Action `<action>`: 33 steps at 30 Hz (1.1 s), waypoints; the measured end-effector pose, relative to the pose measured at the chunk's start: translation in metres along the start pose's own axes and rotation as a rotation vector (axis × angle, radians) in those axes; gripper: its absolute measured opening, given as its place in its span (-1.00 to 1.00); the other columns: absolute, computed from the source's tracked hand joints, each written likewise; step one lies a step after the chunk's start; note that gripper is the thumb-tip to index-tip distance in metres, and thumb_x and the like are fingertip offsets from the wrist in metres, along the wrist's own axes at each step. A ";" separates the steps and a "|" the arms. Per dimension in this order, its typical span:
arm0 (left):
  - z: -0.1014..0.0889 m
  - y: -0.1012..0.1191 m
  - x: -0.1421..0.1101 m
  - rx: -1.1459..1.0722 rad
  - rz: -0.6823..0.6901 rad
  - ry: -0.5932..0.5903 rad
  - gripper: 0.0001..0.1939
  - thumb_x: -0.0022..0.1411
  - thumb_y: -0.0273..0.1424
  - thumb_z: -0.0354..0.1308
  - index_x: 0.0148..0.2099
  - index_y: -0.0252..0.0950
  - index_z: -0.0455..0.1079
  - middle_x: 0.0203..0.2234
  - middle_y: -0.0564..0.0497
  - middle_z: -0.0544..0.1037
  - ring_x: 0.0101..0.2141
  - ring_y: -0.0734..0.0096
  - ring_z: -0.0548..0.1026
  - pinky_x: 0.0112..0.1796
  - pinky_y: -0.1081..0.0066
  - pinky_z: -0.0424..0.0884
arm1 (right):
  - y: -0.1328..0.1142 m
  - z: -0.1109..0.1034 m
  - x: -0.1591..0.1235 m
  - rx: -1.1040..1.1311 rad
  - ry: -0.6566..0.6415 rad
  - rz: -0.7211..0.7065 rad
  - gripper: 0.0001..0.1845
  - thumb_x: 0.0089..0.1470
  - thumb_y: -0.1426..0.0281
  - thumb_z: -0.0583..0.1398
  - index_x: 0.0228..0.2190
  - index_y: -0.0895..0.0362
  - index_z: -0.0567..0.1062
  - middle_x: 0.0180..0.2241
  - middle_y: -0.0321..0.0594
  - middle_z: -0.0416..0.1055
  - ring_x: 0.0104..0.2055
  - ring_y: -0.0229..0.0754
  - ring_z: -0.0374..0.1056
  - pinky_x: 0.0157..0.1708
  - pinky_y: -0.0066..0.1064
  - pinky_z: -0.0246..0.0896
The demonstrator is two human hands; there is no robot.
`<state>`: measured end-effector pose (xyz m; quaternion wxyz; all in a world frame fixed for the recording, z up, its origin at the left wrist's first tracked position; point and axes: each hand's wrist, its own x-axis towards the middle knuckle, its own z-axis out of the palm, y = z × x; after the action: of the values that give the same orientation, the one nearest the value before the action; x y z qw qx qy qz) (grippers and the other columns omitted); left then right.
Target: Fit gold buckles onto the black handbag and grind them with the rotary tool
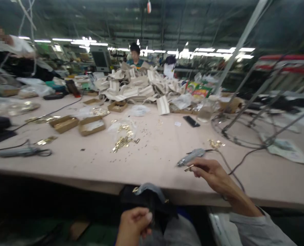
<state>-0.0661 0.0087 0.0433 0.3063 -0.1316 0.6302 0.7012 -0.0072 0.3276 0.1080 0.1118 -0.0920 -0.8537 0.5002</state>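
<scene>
My right hand [213,175] reaches over the table's front edge with its fingers pinched on a small gold metal fitting [189,168]. Just beyond it lies a grey corded hand tool [191,157]. My left hand [133,225] is low, below the table edge, closed on a black bag [146,201] that has a grey strap and gold hardware and rests on my lap. A loose pile of gold metal fittings [123,141] lies on the pink-beige table [154,160] ahead.
Open cardboard boxes [91,124] of fittings sit at centre left. Another corded tool [21,151] lies at far left. A black phone [191,121], a heap of cream bag parts [131,87] and a wire rack [246,130] are farther back. Other people sit beyond.
</scene>
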 end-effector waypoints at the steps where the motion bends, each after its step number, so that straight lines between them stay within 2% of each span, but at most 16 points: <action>1: -0.001 -0.005 0.003 0.023 0.025 -0.064 -0.58 -0.27 -0.24 0.62 -0.45 -0.39 0.55 -0.67 0.02 0.54 -0.67 0.40 0.46 -0.60 0.47 0.32 | -0.005 0.025 -0.013 0.077 -0.049 0.009 -0.68 0.24 0.16 0.27 -0.15 0.10 0.70 -0.34 -0.15 0.54 -0.34 -0.12 0.39 -0.31 -0.35 0.31; 3: -0.005 -0.014 0.009 0.042 0.025 -0.109 -0.56 -0.24 -0.22 0.59 -0.40 -0.42 0.57 -0.66 -0.01 0.55 -0.66 0.39 0.48 -0.59 0.47 0.32 | -0.011 0.072 -0.037 0.198 -0.123 0.039 -0.70 0.25 0.16 0.27 -0.16 0.08 0.70 -0.30 -0.14 0.54 -0.27 -0.09 0.41 -0.24 -0.32 0.33; 5: -0.008 -0.021 0.010 0.034 0.002 -0.128 -0.56 -0.21 -0.23 0.58 -0.35 -0.45 0.58 -0.61 -0.06 0.59 -0.64 0.35 0.51 -0.55 0.43 0.37 | -0.011 0.111 -0.057 0.303 -0.149 0.099 -0.68 0.25 0.15 0.28 -0.17 0.10 0.70 -0.31 -0.14 0.51 -0.27 -0.10 0.40 -0.26 -0.34 0.31; 7: -0.009 -0.024 0.009 0.017 -0.017 -0.148 -0.56 -0.20 -0.25 0.57 -0.33 -0.46 0.58 -0.59 -0.09 0.61 -0.62 0.33 0.53 -0.51 0.39 0.41 | -0.007 0.139 -0.070 0.415 -0.147 0.191 -0.66 0.22 0.13 0.31 -0.18 0.13 0.68 -0.35 -0.17 0.49 -0.34 -0.14 0.36 -0.36 -0.39 0.27; 9: -0.009 -0.024 0.006 0.000 -0.020 -0.178 -0.56 -0.21 -0.28 0.57 -0.33 -0.47 0.58 -0.59 -0.11 0.62 -0.60 0.33 0.53 -0.50 0.38 0.42 | -0.003 0.157 -0.077 0.499 -0.157 0.269 -0.67 0.17 0.13 0.35 -0.23 0.16 0.66 -0.41 -0.20 0.48 -0.39 -0.18 0.34 -0.40 -0.41 0.23; 12: -0.008 -0.021 0.004 -0.013 -0.014 -0.231 -0.61 -0.19 -0.33 0.55 -0.34 -0.48 0.58 -0.58 -0.14 0.63 -0.58 0.33 0.54 -0.49 0.40 0.40 | 0.000 0.165 -0.079 0.462 -0.165 0.310 -0.72 0.15 0.19 0.36 -0.28 0.17 0.65 -0.44 -0.23 0.50 -0.40 -0.18 0.36 -0.39 -0.41 0.22; 16: -0.008 -0.017 0.003 0.014 -0.030 -0.276 -0.69 -0.11 -0.39 0.47 -0.30 -0.49 0.59 -0.55 -0.18 0.66 -0.57 0.33 0.56 -0.48 0.42 0.39 | -0.001 0.163 -0.076 0.346 -0.151 0.273 -0.78 0.17 0.26 0.32 -0.24 0.15 0.66 -0.41 -0.25 0.52 -0.36 -0.16 0.37 -0.35 -0.39 0.22; 20: -0.011 -0.018 0.002 0.039 -0.020 -0.269 -0.70 -0.09 -0.41 0.42 -0.28 -0.52 0.60 -0.55 -0.19 0.67 -0.57 0.31 0.57 -0.49 0.42 0.40 | -0.005 0.163 -0.077 0.259 -0.157 0.255 -0.82 0.18 0.29 0.30 -0.28 0.14 0.65 -0.41 -0.26 0.50 -0.36 -0.16 0.35 -0.34 -0.39 0.21; 25: -0.012 -0.024 0.003 0.032 -0.008 -0.276 -0.75 -0.12 -0.39 0.45 -0.38 -0.47 0.60 -0.58 -0.15 0.64 -0.58 0.35 0.55 -0.52 0.46 0.39 | -0.011 0.158 -0.082 0.148 -0.146 0.164 -0.81 0.23 0.30 0.26 -0.19 0.10 0.64 -0.36 -0.26 0.49 -0.31 -0.15 0.38 -0.30 -0.38 0.22; 27: -0.011 -0.026 0.004 0.009 -0.026 -0.242 -0.70 -0.16 -0.34 0.50 -0.38 -0.44 0.59 -0.59 -0.13 0.64 -0.58 0.31 0.56 -0.55 0.45 0.38 | -0.010 0.158 -0.087 0.187 -0.117 0.207 -0.80 0.23 0.25 0.27 -0.26 0.12 0.62 -0.40 -0.25 0.48 -0.36 -0.16 0.38 -0.35 -0.38 0.23; 30: -0.009 -0.028 0.006 -0.015 -0.073 -0.221 -0.63 -0.22 -0.30 0.56 -0.39 -0.43 0.59 -0.58 -0.14 0.64 -0.58 0.27 0.58 -0.56 0.45 0.38 | -0.006 0.163 -0.095 0.348 -0.002 0.366 -0.68 0.20 0.12 0.30 -0.32 0.14 0.56 -0.50 -0.24 0.47 -0.47 -0.16 0.40 -0.43 -0.39 0.26; 33: -0.007 -0.030 0.007 -0.010 -0.090 -0.223 -0.68 -0.24 -0.33 0.55 -0.44 -0.43 0.59 -0.59 -0.11 0.62 -0.59 0.36 0.54 -0.54 0.46 0.38 | -0.005 0.174 -0.105 0.402 0.100 0.464 -0.63 0.16 0.07 0.31 -0.34 0.15 0.53 -0.51 -0.21 0.49 -0.48 -0.13 0.44 -0.44 -0.38 0.30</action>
<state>-0.0552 0.0043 0.0134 0.4050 -0.0827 0.5822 0.7001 0.0438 0.1515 0.0196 0.0525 -0.2848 -0.6873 0.6662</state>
